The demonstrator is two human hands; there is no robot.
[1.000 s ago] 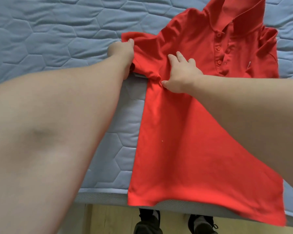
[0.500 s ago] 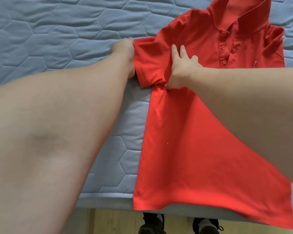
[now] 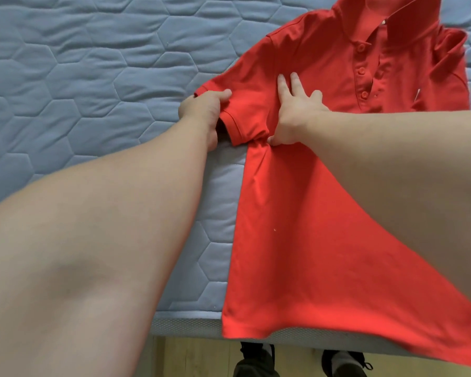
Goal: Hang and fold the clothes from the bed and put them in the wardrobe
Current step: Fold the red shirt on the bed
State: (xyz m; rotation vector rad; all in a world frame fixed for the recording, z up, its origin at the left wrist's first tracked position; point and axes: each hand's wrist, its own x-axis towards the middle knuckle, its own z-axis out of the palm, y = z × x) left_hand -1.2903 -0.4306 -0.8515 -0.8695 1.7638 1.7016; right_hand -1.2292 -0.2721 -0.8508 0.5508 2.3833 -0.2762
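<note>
A home bedroom. A quilted blue mattress [image 3: 93,85] fills the view. Pale wooden floor [image 3: 196,357] shows beneath its edge.

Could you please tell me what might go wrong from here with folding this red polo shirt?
The hem of the shirt hangs past the bed edge, so the left hand, gripping the sleeve, could drag it floorward. Fabric bunches at the armpit beside the right hand; folding now may set creases.
</note>
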